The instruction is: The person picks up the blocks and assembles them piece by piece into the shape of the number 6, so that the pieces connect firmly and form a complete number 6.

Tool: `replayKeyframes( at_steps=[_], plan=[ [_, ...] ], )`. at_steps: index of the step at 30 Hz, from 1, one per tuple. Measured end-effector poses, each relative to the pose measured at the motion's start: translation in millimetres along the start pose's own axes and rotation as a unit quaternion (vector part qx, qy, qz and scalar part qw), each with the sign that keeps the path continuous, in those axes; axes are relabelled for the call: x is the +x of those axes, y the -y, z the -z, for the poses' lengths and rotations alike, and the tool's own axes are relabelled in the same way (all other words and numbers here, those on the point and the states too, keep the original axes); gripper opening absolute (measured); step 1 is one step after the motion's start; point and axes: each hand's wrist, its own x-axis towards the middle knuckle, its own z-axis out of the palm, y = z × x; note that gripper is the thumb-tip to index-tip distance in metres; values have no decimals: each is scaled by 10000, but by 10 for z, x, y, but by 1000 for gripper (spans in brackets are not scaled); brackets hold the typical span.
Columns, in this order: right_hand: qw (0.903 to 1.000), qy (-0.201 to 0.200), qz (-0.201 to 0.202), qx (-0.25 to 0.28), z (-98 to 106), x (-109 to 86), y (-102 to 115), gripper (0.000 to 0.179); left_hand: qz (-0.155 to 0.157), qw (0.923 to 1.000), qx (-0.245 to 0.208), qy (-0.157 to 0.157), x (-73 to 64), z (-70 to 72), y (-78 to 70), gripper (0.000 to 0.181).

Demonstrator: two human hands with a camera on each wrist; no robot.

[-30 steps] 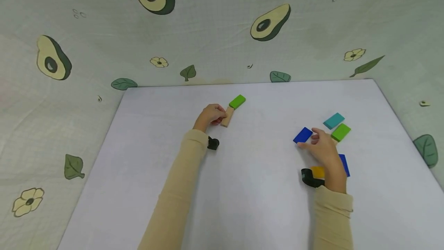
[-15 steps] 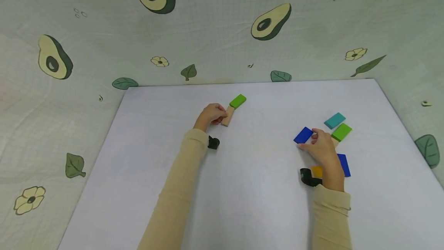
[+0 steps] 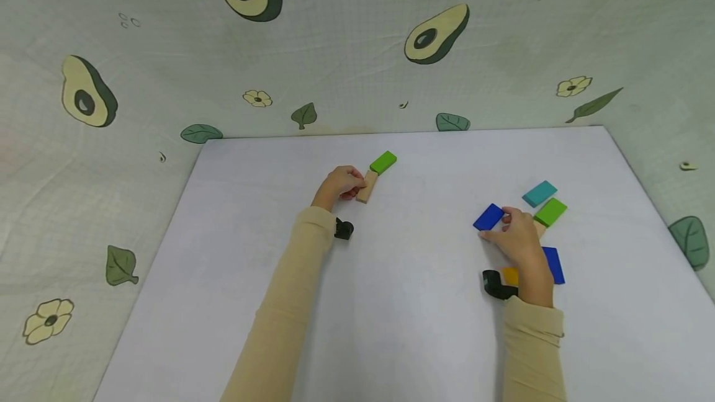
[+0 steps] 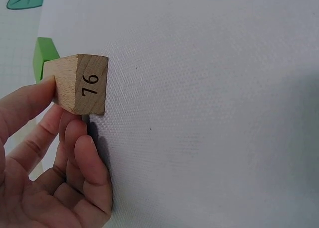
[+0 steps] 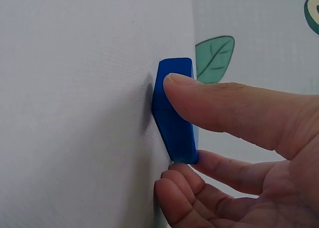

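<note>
My left hand [image 3: 342,183] pinches a plain wooden block [image 3: 366,187] at the far left of the table; its end bears a printed number in the left wrist view. The far end of that block meets a green block [image 3: 383,162]. On the right side, my right hand [image 3: 516,236] pinches a blue block [image 3: 488,217] between thumb and index finger. In the right wrist view the thumb lies along the side of the blue block [image 5: 177,133], and the other fingers are curled below it.
Right of my right hand lie a teal block [image 3: 539,193], another green block [image 3: 550,211], a partly covered wooden block [image 3: 539,228] and a second blue block [image 3: 553,265]. A yellow block [image 3: 510,275] shows beside the wrist. Patterned cloth [image 3: 346,67] rises behind the white table [image 3: 413,303].
My right wrist has shifted slightly left, uncovering a bit more of the wooden block beside it. Both hands keep their holds, and the blocks lie as before.
</note>
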Motion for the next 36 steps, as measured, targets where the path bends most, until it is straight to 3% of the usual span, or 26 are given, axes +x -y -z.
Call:
replayKeyframes(
  at_steps=[20,36],
  plan=[
    [9998,-122,80,139,-36,-13,32,81,-24,10000,63,-38,41,-1,20,17],
    [9972,152,316,660,-208,9,276,78,-66,10000,-33,40,40,4,27,16]
  ],
)
